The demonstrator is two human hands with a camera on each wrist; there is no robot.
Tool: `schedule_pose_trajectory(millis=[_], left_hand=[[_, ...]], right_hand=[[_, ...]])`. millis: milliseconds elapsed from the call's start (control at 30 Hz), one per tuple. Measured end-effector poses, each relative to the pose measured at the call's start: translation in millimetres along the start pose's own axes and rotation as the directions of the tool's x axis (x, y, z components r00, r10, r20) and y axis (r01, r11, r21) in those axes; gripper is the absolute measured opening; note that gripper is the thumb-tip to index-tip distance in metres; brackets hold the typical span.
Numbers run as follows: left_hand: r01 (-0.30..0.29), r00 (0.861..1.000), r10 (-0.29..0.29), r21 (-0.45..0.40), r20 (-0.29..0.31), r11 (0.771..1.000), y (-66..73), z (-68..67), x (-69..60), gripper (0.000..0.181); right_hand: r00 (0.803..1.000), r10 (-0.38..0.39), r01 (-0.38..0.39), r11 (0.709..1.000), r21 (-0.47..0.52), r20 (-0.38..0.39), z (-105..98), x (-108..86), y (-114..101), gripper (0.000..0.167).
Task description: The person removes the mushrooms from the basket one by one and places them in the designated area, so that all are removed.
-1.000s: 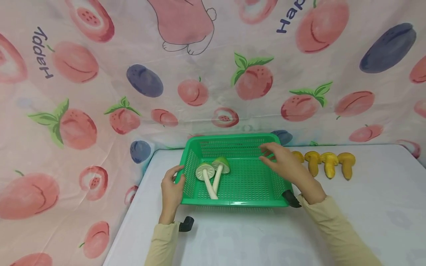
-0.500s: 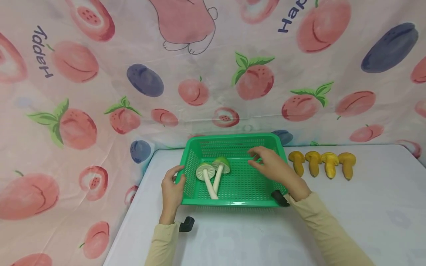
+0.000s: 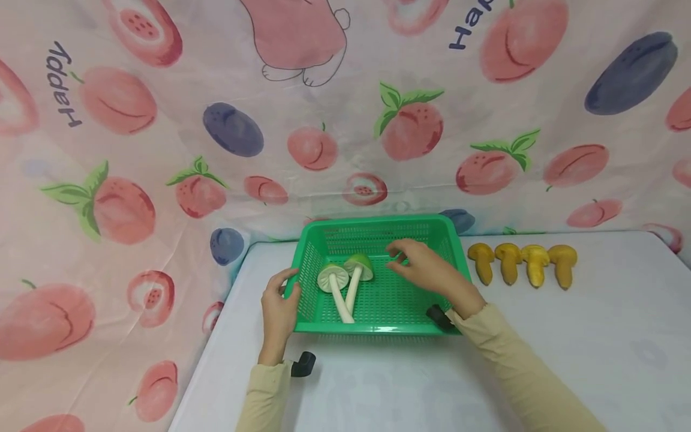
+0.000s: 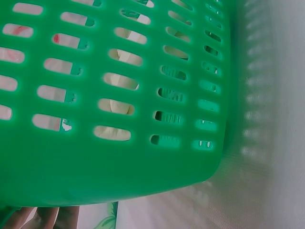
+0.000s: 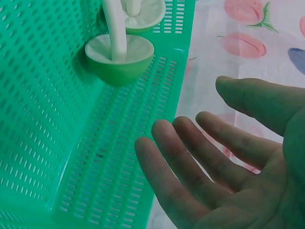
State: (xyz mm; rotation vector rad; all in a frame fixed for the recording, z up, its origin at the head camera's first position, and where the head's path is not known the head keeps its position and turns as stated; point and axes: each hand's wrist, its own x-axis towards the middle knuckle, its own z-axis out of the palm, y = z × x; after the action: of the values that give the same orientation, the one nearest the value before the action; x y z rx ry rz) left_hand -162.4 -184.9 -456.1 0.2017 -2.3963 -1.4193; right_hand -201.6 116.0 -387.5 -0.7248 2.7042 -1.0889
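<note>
Since a second ago, the right hand [image 3: 423, 264] has moved leftward, from the basket's right side to above its middle, and all four yellow mushrooms [image 3: 535, 267] now show, where it had partly covered the leftmost. It holds nothing: the right wrist view shows the fingers spread and only slightly bent, the thumb well apart from them. Near its fingertips, to the left, lie two green mushrooms [image 3: 333, 279], gathered in the left part of the basket [image 3: 378, 329]. Their caps sit side by side toward the far side and their white stems run toward the near rim, meeting at the lower end.

At the basket's left rim the left hand [image 3: 279, 307] has stayed put, fingers and thumb bent round the edge and gripping it. The left wrist view is mostly the slotted green wall, with pale patches of mushroom showing through and a few fingers at the bottom corner.

To the right of the basket, on the white table [image 3: 594, 348], the yellow mushrooms lie in a close row, caps away from the person and stems toward them. Both wrists carry a black camera [image 3: 303, 363] by a beige sleeve [image 3: 264, 393]. Behind hangs a pink cloth [image 3: 335, 108] printed with fruit.
</note>
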Motion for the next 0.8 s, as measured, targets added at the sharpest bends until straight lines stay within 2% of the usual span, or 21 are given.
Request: schedule_pose_trajectory(millis=[500, 800], left_hand=[[0.006, 1.0, -0.006, -0.006, -0.004, 1.0, 2.4, 1.6, 0.3, 0.031], [0.008, 1.0, -0.008, -0.018, 0.001, 1.0, 3.0, -0.2, -0.3, 0.031]], right_hand=[[0.993, -0.002, -0.004, 0.999, 0.053, 0.117, 9, 16.3, -8, 0.04], [0.987, 0.0, -0.011, 0.998, 0.069, 0.163, 18, 28.2, -5, 0.04]])
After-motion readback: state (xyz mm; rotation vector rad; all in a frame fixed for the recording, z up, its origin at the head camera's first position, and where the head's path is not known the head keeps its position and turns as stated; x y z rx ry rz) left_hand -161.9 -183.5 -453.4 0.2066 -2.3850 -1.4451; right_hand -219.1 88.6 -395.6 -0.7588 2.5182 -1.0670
